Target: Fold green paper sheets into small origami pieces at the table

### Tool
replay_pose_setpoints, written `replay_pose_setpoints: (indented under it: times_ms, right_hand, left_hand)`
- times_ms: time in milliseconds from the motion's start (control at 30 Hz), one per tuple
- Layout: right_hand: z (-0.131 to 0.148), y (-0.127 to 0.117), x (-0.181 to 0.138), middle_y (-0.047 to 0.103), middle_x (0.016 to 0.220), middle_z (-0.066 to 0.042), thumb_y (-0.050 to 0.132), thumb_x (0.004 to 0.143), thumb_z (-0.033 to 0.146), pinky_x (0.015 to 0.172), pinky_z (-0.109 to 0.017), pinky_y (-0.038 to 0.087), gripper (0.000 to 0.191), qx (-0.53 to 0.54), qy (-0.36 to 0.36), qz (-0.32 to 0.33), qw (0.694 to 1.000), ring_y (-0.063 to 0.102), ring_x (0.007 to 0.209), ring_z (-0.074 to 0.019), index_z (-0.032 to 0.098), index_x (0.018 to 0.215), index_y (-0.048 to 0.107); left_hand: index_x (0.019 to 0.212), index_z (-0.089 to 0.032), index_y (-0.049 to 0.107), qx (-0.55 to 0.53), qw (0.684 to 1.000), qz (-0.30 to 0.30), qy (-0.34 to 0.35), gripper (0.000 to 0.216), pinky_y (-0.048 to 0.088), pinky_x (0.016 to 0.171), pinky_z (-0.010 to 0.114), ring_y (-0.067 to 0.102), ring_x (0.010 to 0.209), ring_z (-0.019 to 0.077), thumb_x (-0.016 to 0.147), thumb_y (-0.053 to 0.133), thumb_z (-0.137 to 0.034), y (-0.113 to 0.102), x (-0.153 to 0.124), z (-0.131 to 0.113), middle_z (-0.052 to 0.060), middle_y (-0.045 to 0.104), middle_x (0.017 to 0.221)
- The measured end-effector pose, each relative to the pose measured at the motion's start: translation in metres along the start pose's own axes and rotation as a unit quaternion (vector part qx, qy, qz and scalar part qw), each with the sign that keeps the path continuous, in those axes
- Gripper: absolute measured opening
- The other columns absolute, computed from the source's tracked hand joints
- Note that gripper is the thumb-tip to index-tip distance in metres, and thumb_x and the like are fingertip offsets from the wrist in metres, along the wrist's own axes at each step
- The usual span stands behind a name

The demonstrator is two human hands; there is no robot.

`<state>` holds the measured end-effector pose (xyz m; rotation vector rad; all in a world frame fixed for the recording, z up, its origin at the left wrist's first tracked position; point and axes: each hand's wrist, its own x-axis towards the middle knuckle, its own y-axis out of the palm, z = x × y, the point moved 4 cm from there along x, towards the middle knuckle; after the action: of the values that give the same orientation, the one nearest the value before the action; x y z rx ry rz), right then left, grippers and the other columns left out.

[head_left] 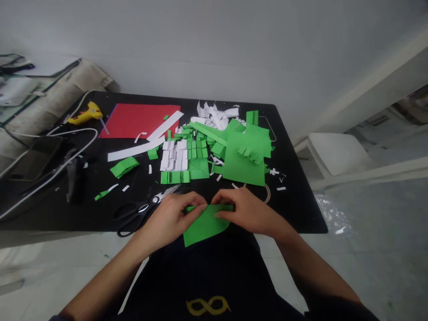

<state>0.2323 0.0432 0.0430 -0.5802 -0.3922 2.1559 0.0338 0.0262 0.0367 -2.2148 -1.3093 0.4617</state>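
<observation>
Both my hands hold one green paper piece (203, 226) at the near edge of the black table (301, 196). My left hand (170, 218) pinches its upper left edge, fingers closed. My right hand (247, 211) pinches the upper right edge, where the paper looks folded over. The sheet's lower part hangs over my lap. Black-handled scissors (140, 211) lie just left of my left hand.
Beyond my hands lie a large green sheet (245, 160), several small green and white folded pieces (182, 156), white strips (135, 149) and scraps. A red sheet (137, 120) and a yellow glue gun (85, 113) sit far left, with cables. A white chair (337, 154) stands right.
</observation>
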Motion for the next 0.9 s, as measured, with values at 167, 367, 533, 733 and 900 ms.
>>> replay_pose_setpoints:
  times_ms: [167,367,533,733,900]
  right_hand:
    - [0.0005,0.0007,-0.0003,0.082,0.103,-0.003,0.079,0.085,0.009,0.085,-0.031,0.053,0.025,-0.010,0.006,0.011,1.000,0.077,0.096,-0.0206,0.020,0.108,0.077]
    - [-0.0048,0.0034,0.0002,0.081,0.102,-0.004,0.079,0.086,0.013,0.081,-0.032,0.051,0.022,-0.064,0.010,0.034,0.997,0.075,0.094,-0.0219,0.021,0.107,0.077]
    - [-0.0058,0.0039,0.0008,0.082,0.101,-0.004,0.080,0.085,0.012,0.083,-0.034,0.053,0.024,-0.047,-0.003,0.025,0.999,0.076,0.095,-0.0227,0.021,0.107,0.079]
    - [-0.0007,-0.0006,-0.0016,0.083,0.100,-0.004,0.075,0.093,0.019,0.083,-0.034,0.058,0.014,0.045,-0.028,-0.027,0.998,0.079,0.093,-0.0212,0.022,0.107,0.077]
    - [-0.0019,-0.0002,-0.0014,0.084,0.097,-0.003,0.078,0.090,0.015,0.086,-0.033,0.060,0.012,0.076,-0.021,-0.058,0.995,0.080,0.091,-0.0199,0.022,0.100,0.077]
  left_hand:
    - [0.098,-0.022,0.073,-0.002,1.000,-0.003,-0.001,0.017,0.045,0.061,0.022,0.069,0.072,0.0120,0.103,0.059,-0.030,-0.0002,0.0010,-0.0006,-0.003,0.079,0.088]
    - [0.099,-0.022,0.074,0.012,1.000,0.002,-0.003,0.019,0.044,0.060,0.024,0.068,0.068,0.0119,0.103,0.058,-0.033,0.0016,0.0018,-0.0001,-0.003,0.079,0.086]
    - [0.099,-0.021,0.074,0.009,1.000,0.002,0.001,0.021,0.046,0.062,0.026,0.069,0.069,0.0130,0.103,0.057,-0.033,0.0013,0.0028,-0.0008,-0.001,0.079,0.086]
    - [0.097,-0.021,0.073,-0.008,1.000,-0.006,-0.010,0.020,0.044,0.058,0.023,0.067,0.071,0.0135,0.103,0.058,-0.032,-0.0011,0.0002,0.0022,-0.001,0.077,0.084]
    - [0.100,-0.022,0.074,-0.014,1.000,-0.003,-0.010,0.018,0.048,0.064,0.024,0.070,0.077,0.0144,0.103,0.058,-0.030,-0.0022,0.0001,0.0028,-0.001,0.078,0.090]
